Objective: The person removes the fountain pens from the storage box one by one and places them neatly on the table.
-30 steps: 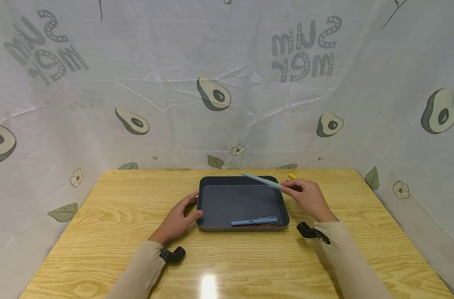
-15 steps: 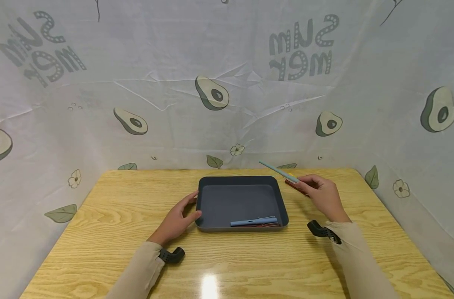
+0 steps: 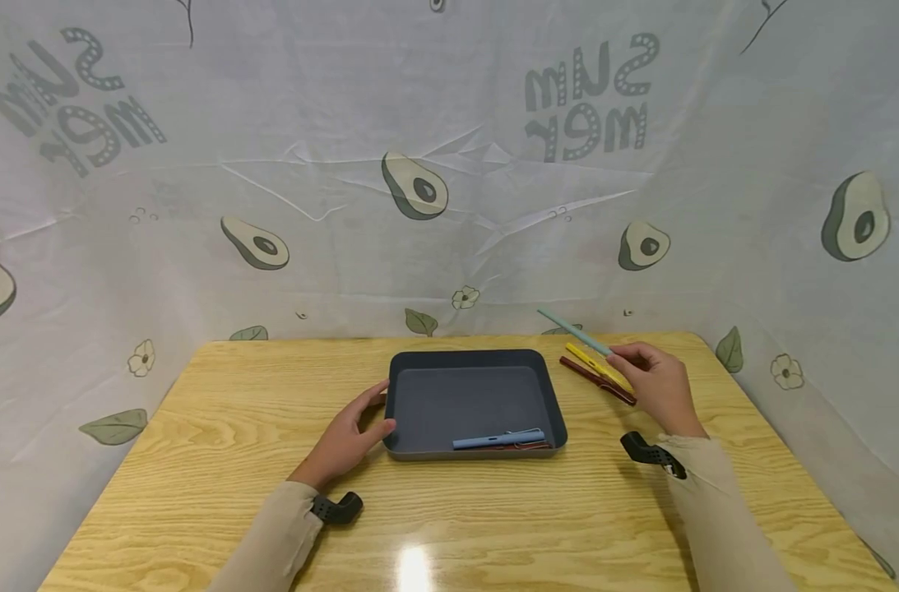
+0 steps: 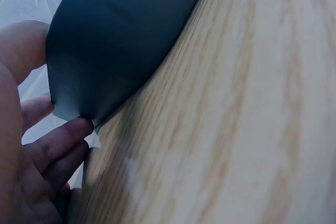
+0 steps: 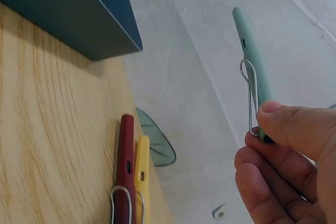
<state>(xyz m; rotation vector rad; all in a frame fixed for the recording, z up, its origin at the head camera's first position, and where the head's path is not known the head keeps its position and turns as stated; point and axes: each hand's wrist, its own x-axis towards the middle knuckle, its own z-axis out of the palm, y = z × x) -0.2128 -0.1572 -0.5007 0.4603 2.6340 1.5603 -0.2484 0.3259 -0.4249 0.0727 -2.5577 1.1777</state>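
My right hand (image 3: 656, 386) pinches a pale green pen (image 3: 573, 331) by its clip end, between thumb and fingers, raised above the table. In the right wrist view the wire clip of the green pen (image 5: 257, 72) faces the camera. Below it, a dark red pen (image 3: 590, 374) and a yellow pen (image 3: 586, 359) lie side by side, right of the dark grey tray (image 3: 464, 359). My left hand (image 3: 345, 436) holds the tray's left side, thumb at the rim and fingers against the outer wall. Inside the tray, a blue pen (image 3: 493, 441) lies along the near wall, partly covering a reddish pen (image 3: 539, 446).
The wooden table (image 3: 271, 378) is backed and flanked by a white cloth (image 3: 331, 271) printed with avocados. Each wrist wears a black band with a camera mount (image 3: 338, 508).
My right hand has moved rightward from over the tray, carrying the green pen. The yellow and dark red pens on the table have come into clearer view. The left hand has stayed at the tray.
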